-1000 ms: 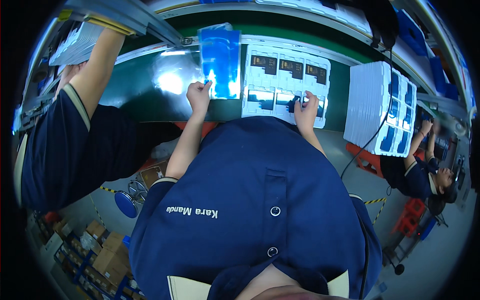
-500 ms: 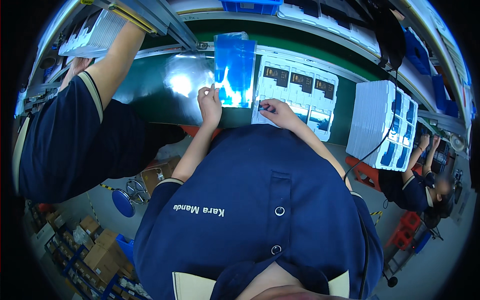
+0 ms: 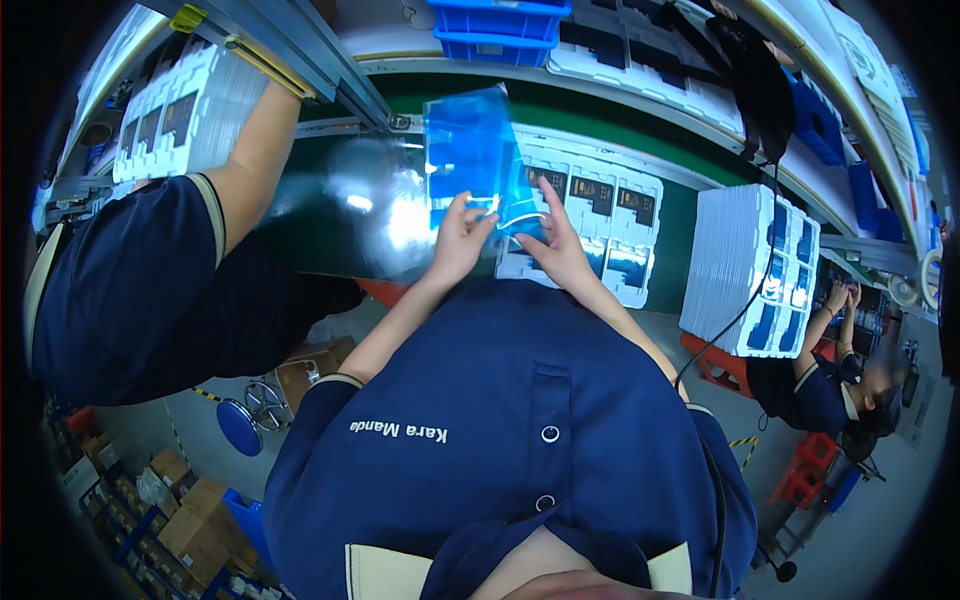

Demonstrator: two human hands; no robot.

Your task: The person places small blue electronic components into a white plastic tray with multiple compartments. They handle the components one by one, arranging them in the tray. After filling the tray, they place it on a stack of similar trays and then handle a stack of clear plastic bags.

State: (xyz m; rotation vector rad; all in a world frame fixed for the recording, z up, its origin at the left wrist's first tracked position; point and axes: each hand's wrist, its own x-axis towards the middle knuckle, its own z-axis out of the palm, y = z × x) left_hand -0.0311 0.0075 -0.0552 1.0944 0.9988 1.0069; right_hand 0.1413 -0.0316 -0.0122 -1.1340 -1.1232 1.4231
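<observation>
Blue film [image 3: 465, 150] | left hand [image 3: 461, 242] pinching lower edge | right hand [image 3: 563, 248] beside it, fingers apart

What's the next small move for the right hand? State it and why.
I'd probably close the right hand lightly on the blue film at its curled lower edge: thumb and index finger are spread beside it, the left hand is at that edge too, and the film overlaps the white tray.

Factory workshop | green workbench [image 3: 305, 235] | stacked white trays [image 3: 733, 265] | blue bins [image 3: 495, 22] | uniformed co-workers [image 3: 130, 285]
</observation>
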